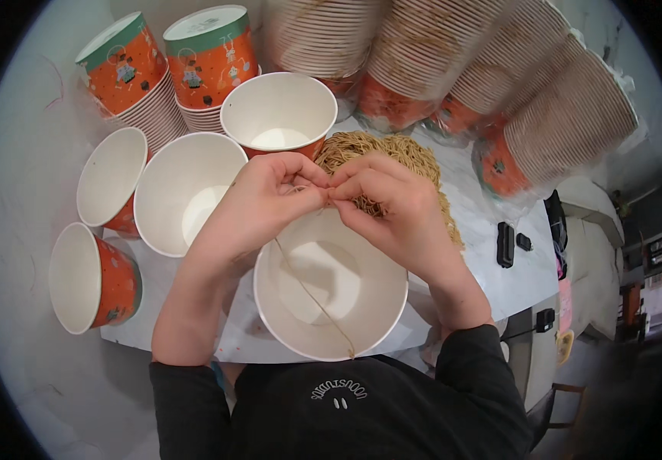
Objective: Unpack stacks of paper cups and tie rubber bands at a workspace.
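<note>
Here the left hand [258, 203] and the right hand [388, 203] meet fingertip to fingertip above a white-lined paper bucket [331, 295], both pinched closed on a thin tan string [308, 287]. The string hangs from the pinch, runs down across the bucket's open mouth and ends near its front rim. Just behind the hands lies a heap of the same tan string [392, 157] on the pale tabletop [492, 287], partly hidden by the right hand.

To the left stand more open paper buckets: one [185, 192] touching the left wrist, one [279, 115] behind the hands, and two tipped ones [108, 180] [89, 280] at the tabletop's edge. Sleeved stacks of orange buckets [453, 61] lie along the back, with two upright stacks [170, 69] at the rear left. A small black device [505, 244] rests to the right.

The pinch looks fine and slight, so the string could slip free and drop into the bucket; a sideways pull might also snag the heap or nudge the crowded buckets off the edge
</note>
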Available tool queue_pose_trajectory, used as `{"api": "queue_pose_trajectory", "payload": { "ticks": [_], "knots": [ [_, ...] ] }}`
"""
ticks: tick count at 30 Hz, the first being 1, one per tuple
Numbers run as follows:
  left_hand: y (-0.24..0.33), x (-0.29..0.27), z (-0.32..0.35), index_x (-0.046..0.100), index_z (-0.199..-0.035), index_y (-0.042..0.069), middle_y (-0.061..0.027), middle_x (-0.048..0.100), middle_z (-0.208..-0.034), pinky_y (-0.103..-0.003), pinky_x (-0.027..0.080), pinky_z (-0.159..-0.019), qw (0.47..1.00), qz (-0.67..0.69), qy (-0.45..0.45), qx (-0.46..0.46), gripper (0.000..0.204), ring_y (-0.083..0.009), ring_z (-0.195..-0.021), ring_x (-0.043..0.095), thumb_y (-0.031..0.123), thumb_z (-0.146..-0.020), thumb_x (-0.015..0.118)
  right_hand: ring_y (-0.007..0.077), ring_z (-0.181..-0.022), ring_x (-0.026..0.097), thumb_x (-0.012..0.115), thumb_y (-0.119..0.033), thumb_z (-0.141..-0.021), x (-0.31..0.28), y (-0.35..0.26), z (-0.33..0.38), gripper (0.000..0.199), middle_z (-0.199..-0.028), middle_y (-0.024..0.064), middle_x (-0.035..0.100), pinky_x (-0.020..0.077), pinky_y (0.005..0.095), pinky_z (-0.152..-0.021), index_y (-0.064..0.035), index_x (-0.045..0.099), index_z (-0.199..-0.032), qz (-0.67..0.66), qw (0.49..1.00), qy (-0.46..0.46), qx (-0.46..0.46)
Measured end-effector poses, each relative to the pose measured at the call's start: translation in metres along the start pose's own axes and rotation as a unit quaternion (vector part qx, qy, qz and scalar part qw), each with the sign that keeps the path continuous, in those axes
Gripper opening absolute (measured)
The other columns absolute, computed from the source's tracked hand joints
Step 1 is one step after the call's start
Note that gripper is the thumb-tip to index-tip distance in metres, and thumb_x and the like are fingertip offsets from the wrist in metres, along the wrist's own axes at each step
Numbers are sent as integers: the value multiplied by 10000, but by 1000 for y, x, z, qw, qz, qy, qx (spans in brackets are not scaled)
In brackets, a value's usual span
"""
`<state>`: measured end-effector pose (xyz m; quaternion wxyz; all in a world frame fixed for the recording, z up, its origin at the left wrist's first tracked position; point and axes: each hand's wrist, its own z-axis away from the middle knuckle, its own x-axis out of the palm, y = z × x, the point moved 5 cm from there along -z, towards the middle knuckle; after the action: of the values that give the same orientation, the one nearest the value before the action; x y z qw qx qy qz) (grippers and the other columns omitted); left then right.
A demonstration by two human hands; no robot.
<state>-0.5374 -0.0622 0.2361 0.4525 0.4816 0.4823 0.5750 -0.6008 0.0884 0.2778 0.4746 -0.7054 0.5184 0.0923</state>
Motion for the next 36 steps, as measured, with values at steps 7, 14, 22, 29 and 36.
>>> {"api": "queue_pose_trajectory", "payload": {
  "ticks": [7,14,22,29,36],
  "knots": [
    [-5,-8,-4,626,-899,-6,-8,655,-844,-194,466,-667,996,-77,-38,23,71,-43,-757,599,64,-889,619,251,-860,685,730,23,-791,6,-8,-4,134,-969,87,667,553,333,-723,-10,680,-911,46,998,-2,-45],
    [-14,-8,-7,645,-797,-11,-37,667,-705,-249,459,-592,997,-48,-14,53,176,-78,-641,587,160,-837,651,207,-866,664,757,53,-743,9,-20,1,158,-955,89,669,517,298,-771,-4,712,-884,80,996,39,-8],
    [-11,-9,-7,693,-807,-21,-56,676,-706,-265,469,-592,994,-91,13,51,178,-90,-646,609,156,-787,685,236,-869,667,752,37,-774,13,-20,3,156,-970,83,637,544,329,-730,-11,677,-902,73,996,13,-47],
    [6,-11,4,644,-794,-30,-37,659,-710,-260,451,-580,973,-211,52,81,127,-66,-641,560,83,-746,676,270,-873,672,726,24,-788,17,-5,-1,172,-1005,112,651,543,341,-756,1,658,-945,28,999,5,-22],
    [12,-8,5,622,-808,-18,-33,581,-654,-271,414,-547,942,-276,111,153,154,-89,-580,510,76,-703,683,273,-852,668,707,7,-801,20,7,-4,166,-960,115,657,533,341,-747,3,648,-956,13,1000,5,24]
  ]
}}
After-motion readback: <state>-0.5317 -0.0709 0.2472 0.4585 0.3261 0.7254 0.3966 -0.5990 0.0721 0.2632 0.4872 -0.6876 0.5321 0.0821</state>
